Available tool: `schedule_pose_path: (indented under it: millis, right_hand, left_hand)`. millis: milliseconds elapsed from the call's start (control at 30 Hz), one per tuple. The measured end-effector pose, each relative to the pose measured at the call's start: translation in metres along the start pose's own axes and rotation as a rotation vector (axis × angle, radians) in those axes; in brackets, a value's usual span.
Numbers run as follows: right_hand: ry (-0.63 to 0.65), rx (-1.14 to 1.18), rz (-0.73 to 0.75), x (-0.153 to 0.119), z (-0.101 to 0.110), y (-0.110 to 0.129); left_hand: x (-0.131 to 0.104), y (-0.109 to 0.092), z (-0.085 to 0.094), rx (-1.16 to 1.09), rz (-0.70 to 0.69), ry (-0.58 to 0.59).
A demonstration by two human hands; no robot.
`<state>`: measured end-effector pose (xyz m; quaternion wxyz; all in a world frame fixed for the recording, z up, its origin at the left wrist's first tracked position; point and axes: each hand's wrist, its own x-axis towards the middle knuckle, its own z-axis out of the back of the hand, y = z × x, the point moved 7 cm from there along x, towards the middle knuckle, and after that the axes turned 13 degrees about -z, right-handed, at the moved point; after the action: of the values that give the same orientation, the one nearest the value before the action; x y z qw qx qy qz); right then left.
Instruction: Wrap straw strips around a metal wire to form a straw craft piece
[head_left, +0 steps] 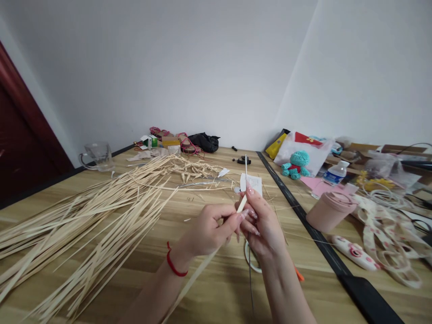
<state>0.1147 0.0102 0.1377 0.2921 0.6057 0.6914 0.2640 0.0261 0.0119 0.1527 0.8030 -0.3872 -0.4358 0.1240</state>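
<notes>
A long flat pale strip [199, 272], like straw or split cane, runs up from the lower edge to my hands. My left hand [216, 227], with a red cord on the wrist, pinches it between thumb and fingers. Just above, my right hand [261, 220] grips the strip's upper part with thumb and forefinger. A thin upright piece [246, 167] sticks up past the right fingertips; whether it belongs to the strip I cannot tell. Below the right hand hangs a thin dark wire [250, 283]; its upper end is hidden. Many loose pale strips [111, 225] lie in bundles at the left.
Behind the hands are braided pale pieces [192, 168] and white paper [256, 183]. A roll of tape [248, 256] is partly behind my right forearm. A glass mug [97, 156] stands far left. On the right are a pink cup [330, 210], a bottle [335, 173] and a crocheted toy [299, 164].
</notes>
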Motion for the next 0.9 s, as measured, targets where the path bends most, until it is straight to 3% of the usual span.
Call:
schedule_pose_path:
  millis: [567, 733, 900]
  right_hand:
    - [0.004, -0.002, -0.034, 0.001, -0.001, -0.001]
    - [0.016, -0.059, -0.047, 0.006, 0.004, -0.001]
    - [0.098, -0.171, -0.152, 0.01, -0.003, -0.016]
  left_hand:
    - [0.0, -0.003, 0.0, -0.027, 0.031, 0.028]
    - [-0.001, -0.003, 0.003, -0.166, 0.076, -0.058]
    - [-0.001, -0.009, 0.025, -0.205, 0.048, -0.187]
